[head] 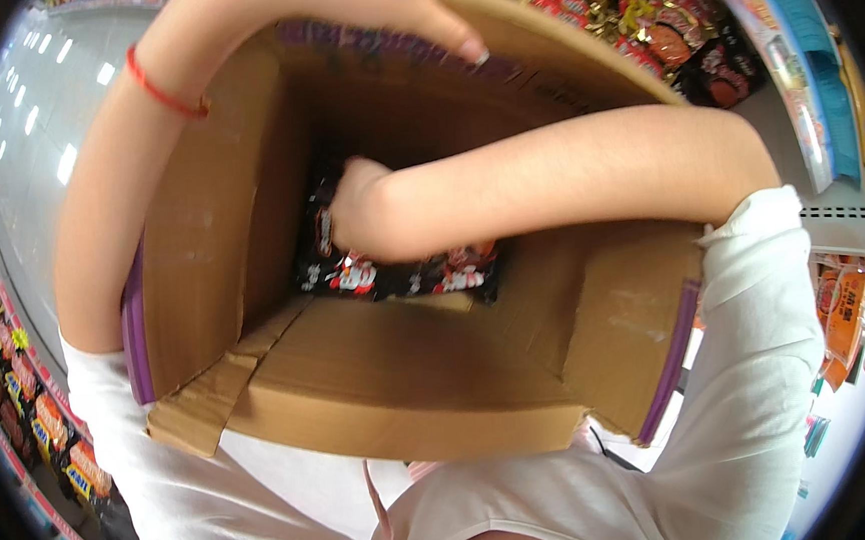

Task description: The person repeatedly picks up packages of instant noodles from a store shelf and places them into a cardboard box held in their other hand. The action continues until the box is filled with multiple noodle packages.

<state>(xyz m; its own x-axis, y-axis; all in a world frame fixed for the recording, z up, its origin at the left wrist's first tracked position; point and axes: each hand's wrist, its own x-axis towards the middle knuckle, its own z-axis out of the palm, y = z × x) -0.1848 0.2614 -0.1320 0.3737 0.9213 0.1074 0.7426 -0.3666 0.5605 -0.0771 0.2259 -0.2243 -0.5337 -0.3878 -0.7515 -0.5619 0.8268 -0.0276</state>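
An open cardboard box (413, 422) with purple trim is held up in front of my chest. At its far rim, near the top of the view, lies my left hand (414, 8), thumb over the inner side of the far flap and the other fingers cut off or hidden. Deep inside the box my right hand (368, 207) reaches down onto black printed snack packets (358, 275) on the box floor. Its fingers are hidden, so whether it grips a packet does not show.
Red and gold snack packets (602, 10) lie on a shelf beyond the box. Another shelf of packets (45, 425) runs along the left edge, beside a shiny floor (51, 93). Orange packets (846, 316) hang at the right, below a perforated shelf panel (835, 213).
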